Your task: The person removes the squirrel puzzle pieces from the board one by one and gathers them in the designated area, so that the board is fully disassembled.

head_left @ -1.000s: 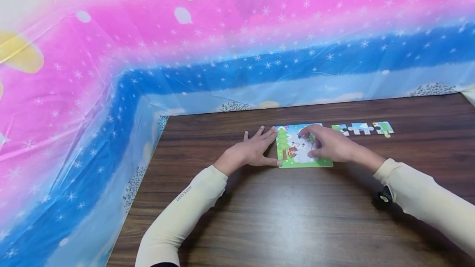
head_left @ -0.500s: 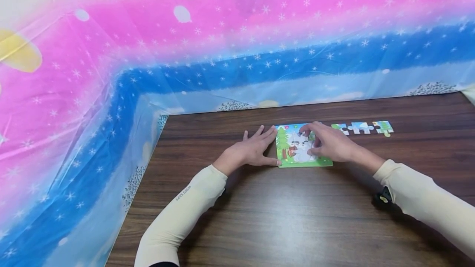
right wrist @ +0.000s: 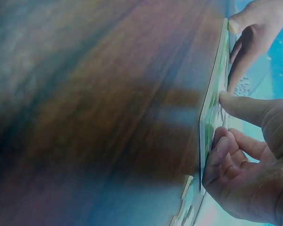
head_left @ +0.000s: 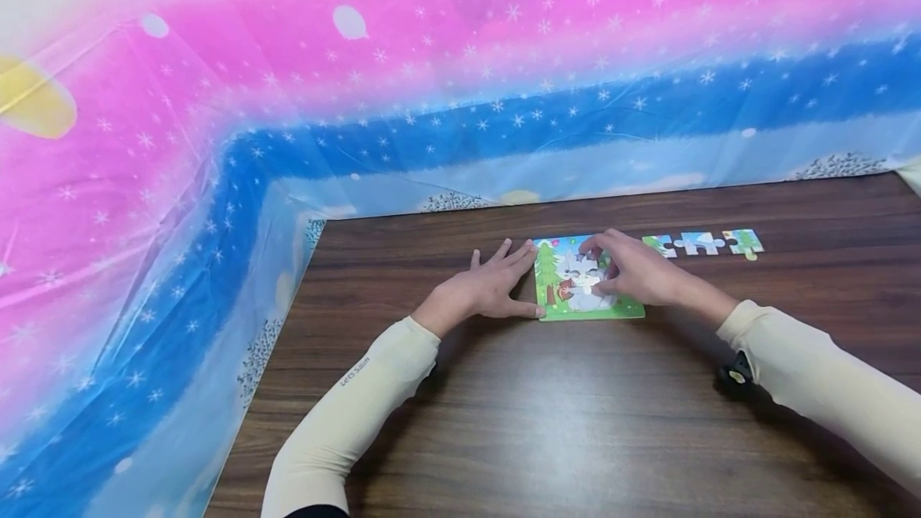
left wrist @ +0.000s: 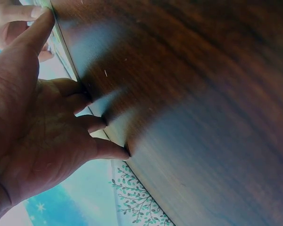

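A picture jigsaw puzzle [head_left: 550,312] in a flat frame, showing a white furry animal and a green tree, lies on the brown wooden table. My left hand [head_left: 484,286] rests at its left side with fingers spread; the thumb touches the lower left corner. Over the puzzle's right half, my right hand [head_left: 640,268] bends its thumb and fingers onto the surface, pinching a puzzle piece that is mostly hidden. In the right wrist view the thumb [right wrist: 245,107] and curled fingers meet the puzzle's face. The left wrist view shows the left palm [left wrist: 42,136] with fingertips on the table.
To the right of the puzzle, several loose puzzle pieces [head_left: 699,244] lie in a row, close together. A pink and blue snowflake-patterned cloth [head_left: 460,102] hangs behind the table's back edge and along its left side.
The right thumb and fingers shift slightly over the puzzle, and the picture beside them looks a little different. The left hand and the loose pieces stay in place.
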`<action>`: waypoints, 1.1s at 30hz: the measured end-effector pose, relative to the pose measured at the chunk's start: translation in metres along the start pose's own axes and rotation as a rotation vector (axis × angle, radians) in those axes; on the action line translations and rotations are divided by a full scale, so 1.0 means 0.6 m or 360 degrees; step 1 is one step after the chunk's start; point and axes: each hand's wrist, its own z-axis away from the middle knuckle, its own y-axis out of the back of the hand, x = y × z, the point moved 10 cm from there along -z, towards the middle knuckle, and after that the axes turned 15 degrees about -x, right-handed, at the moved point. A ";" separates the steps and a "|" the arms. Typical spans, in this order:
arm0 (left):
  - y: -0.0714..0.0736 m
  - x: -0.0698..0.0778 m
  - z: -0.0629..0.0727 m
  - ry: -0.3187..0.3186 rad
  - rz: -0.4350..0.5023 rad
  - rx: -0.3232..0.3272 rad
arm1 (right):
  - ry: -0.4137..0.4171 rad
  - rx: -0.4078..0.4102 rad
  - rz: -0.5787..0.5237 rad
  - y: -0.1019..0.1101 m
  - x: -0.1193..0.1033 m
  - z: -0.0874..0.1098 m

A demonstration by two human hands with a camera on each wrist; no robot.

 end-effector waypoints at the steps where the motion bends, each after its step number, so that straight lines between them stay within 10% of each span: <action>1: 0.000 0.000 0.000 0.0001 -0.0002 0.0000 | 0.0001 -0.0001 -0.0009 0.000 0.000 0.000; 24: 0.001 0.006 0.000 -0.0020 0.0002 -0.0013 | 0.0015 0.0028 -0.0029 0.004 0.009 0.007; 33: 0.001 0.005 0.005 -0.0016 0.0022 -0.0002 | 0.0032 0.0108 -0.0039 0.024 0.031 0.060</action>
